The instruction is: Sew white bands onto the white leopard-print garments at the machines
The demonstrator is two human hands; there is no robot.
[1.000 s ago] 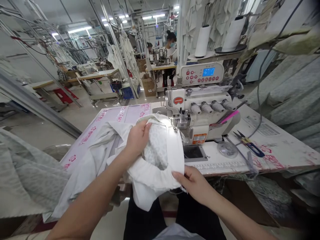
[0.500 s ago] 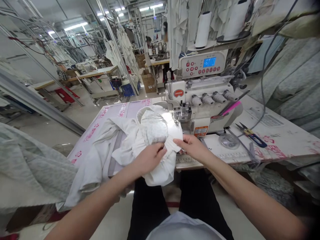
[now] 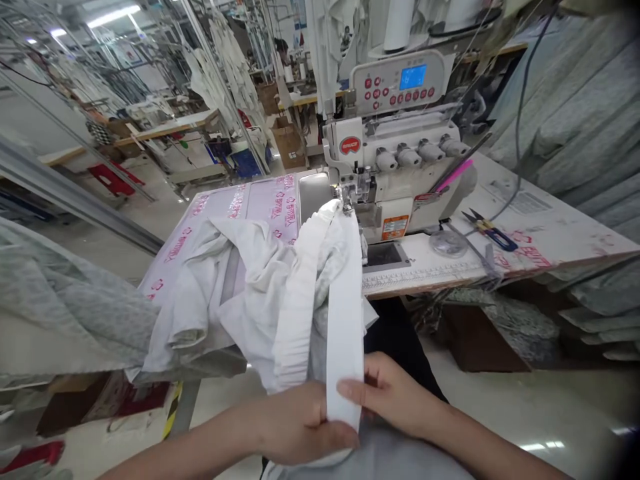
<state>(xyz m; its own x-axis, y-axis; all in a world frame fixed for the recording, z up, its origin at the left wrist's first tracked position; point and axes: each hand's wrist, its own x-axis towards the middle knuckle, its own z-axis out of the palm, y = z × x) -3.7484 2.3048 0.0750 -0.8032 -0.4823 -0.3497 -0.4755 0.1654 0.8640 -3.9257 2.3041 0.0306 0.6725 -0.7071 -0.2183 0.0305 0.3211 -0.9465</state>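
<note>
A pale garment [image 3: 255, 267] hangs over the table's front edge, its far end under the presser foot of the overlock machine [image 3: 390, 153]. From there a wide, smooth white elastic band [image 3: 345, 313] runs straight down towards my body. A gathered white strip [image 3: 297, 313] of the garment lies to its left. My left hand [image 3: 313, 423] is closed on the near end of the elastic band, thumb across it. Just above and to the right, my right hand [image 3: 393, 393] pinches the band's right edge between thumb and fingers. Some fingers are hidden behind the band.
Thread snips [image 3: 493, 230] and a clear round dish [image 3: 447, 243] lie right of the machine on the white table [image 3: 565, 230]. Thread cones [image 3: 400, 27] stand behind it. More pale cloth [image 3: 65, 300] hangs at left. A metal pole [image 3: 75, 193] slants past the table.
Both hands have come down from beside the needle towards my body. The bunched garment is now drawn out, with the elastic band stretched straight between machine and hands. The view has tilted down.
</note>
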